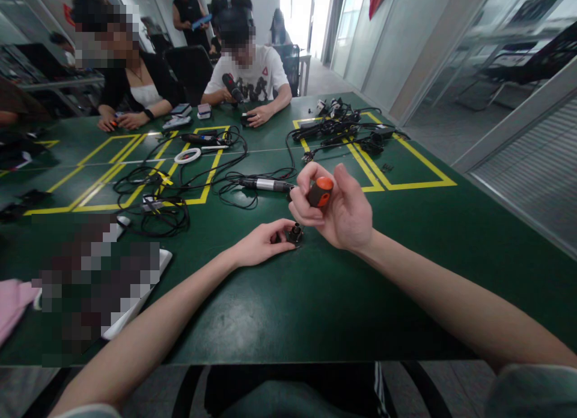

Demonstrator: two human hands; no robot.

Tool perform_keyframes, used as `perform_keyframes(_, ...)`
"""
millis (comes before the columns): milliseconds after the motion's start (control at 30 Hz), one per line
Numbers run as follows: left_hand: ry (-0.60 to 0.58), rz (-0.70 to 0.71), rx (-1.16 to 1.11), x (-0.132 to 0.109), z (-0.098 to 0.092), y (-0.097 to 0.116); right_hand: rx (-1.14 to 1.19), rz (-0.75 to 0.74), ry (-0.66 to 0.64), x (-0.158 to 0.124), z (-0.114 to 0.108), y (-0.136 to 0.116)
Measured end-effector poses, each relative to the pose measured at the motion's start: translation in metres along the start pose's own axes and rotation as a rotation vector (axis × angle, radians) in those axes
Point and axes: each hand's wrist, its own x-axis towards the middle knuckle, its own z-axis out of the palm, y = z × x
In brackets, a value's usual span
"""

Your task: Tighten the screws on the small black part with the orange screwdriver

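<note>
My right hand [345, 211] is raised over the table, fingers closed round the orange-and-black handle of a screwdriver [323, 193]. The handle's end faces me, and the shaft is hidden behind the fingers. Lower and to the left, my left hand [265, 242] rests on the green tabletop with its thumb and fingers gripping a small black part [296, 233]. A short round piece stands up from that part; its exact kind is too small to tell. The screwdriver is above and to the right of the black part.
Beyond my hands lies a silver-and-black corded tool [265, 184] with black cables [175, 220]. A heap of black adapters and cords [336, 127] sits at the far right, near yellow tape. Blurred-out flat items [139, 304] lie at left. Two people sit across the table.
</note>
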Motion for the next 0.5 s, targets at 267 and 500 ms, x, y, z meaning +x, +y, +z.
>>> perform_keyframes(267,0.017,0.004,-0.002,0.0017,0.0014,-0.0038,-0.028,-0.072,0.012,0.0022,0.0020,-0.0017)
perform_keyframes(500,0.027,0.006,0.005,0.0002,0.0002,-0.0005,0.085,-0.048,-0.051,-0.0008,-0.0032,-0.0018)
